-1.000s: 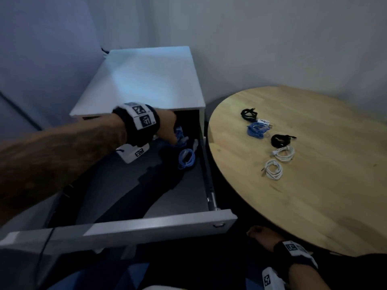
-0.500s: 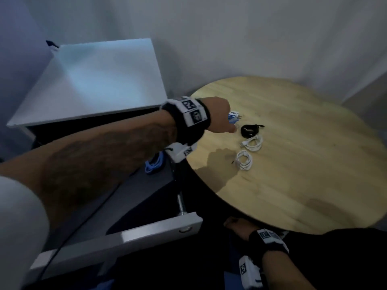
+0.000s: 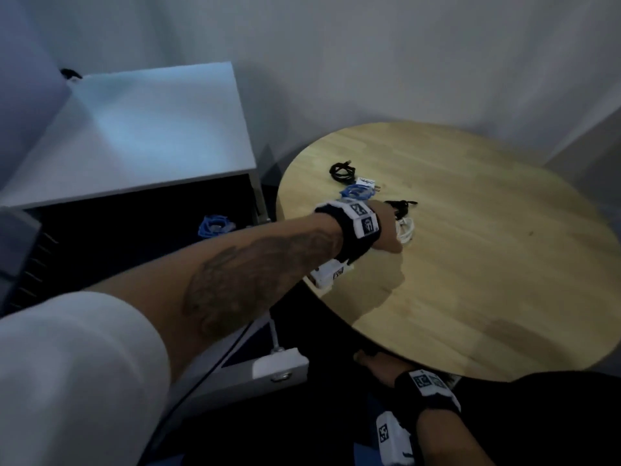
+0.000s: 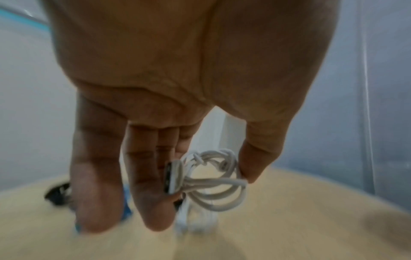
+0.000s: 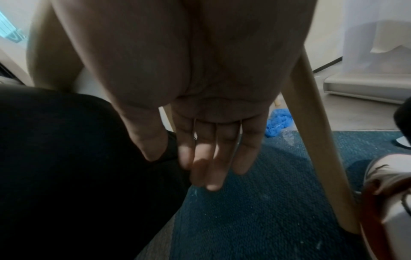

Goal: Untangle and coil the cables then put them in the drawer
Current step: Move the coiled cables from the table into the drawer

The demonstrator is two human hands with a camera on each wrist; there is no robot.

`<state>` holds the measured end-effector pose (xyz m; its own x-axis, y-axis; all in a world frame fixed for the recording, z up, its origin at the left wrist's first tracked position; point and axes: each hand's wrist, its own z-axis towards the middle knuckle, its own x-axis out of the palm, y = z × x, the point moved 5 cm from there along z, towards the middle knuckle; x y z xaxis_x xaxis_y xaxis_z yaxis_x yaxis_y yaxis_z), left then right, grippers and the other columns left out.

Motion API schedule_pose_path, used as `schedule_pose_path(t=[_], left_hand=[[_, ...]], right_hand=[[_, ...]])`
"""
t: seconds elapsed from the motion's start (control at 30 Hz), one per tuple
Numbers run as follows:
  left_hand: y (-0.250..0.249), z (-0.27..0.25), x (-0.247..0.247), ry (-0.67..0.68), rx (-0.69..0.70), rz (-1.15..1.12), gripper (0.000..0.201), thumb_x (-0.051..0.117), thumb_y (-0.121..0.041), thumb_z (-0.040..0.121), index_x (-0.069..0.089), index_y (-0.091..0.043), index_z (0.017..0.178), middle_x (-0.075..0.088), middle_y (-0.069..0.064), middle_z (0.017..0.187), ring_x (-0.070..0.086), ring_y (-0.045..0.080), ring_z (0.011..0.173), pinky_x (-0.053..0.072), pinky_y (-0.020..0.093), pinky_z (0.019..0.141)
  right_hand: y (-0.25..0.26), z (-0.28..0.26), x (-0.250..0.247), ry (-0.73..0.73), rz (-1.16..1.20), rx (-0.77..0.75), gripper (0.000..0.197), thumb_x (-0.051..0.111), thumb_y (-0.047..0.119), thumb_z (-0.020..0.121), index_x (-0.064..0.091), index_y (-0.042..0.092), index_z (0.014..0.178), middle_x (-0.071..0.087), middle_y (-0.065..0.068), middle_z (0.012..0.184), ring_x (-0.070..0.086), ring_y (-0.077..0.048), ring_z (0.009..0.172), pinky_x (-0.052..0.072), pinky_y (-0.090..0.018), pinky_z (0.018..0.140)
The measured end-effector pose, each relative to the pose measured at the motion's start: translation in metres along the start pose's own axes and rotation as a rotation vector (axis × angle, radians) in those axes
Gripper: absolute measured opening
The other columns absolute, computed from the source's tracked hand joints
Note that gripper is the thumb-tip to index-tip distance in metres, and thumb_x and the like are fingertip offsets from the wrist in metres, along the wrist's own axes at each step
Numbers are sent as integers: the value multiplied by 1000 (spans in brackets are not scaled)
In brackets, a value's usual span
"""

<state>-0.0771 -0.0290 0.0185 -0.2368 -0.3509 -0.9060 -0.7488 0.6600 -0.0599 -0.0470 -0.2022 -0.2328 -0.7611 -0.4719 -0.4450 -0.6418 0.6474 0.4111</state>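
Note:
My left hand (image 3: 389,232) is over the round wooden table (image 3: 487,280). In the left wrist view its thumb and fingers (image 4: 153,198) pinch a white coiled cable (image 4: 214,181), just above the wood. A second white coil (image 4: 198,223) lies beneath it. A black coil (image 3: 342,171), a blue coil (image 3: 357,191) and another black coil (image 3: 401,206) lie on the table beyond the hand. One blue coil (image 3: 215,225) lies inside the open drawer (image 3: 280,364). My right hand (image 5: 206,167) hangs below the table edge, fingers straight, holding nothing.
The white cabinet top (image 3: 141,136) sits at the left, with the drawer pulled out beneath it. A wooden table leg (image 5: 320,140) stands beside my right hand, over blue carpet (image 5: 266,219). My black trouser leg (image 5: 66,167) fills the left of that view.
My left hand left the drawer, where a blue coil stays, swung right to the table and took hold of a white coil. The right hand has stayed put.

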Motion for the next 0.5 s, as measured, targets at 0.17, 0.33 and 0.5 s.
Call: schedule_pose_path(t=[0.17,0.33,0.5], left_hand=[[115,-69,-63,-193,-15,78,36,66,-45,78,61,-9,80,62,8,76,55,29,67,47,32,61],[256,-132,0,186,-321,261,25,63,-35,88,53,-15,75,52,3,73,44,21,58,35,29,55],[309,-126,48,185,-475,129,22,64,-30,87,53,-16,73,53,1,69,49,19,58,42,28,55]], right_hand=[[-3,1,0,75,-84,24,59,31,48,107,28,16,156,31,-9,161,37,-26,144,33,-28,113],[4,4,0,72,-127,5,42,35,37,108,53,12,138,53,-10,143,53,-24,124,36,-23,88],[7,5,2,59,-130,-15,29,38,31,108,56,18,127,55,-6,134,53,-24,126,41,-17,74]])
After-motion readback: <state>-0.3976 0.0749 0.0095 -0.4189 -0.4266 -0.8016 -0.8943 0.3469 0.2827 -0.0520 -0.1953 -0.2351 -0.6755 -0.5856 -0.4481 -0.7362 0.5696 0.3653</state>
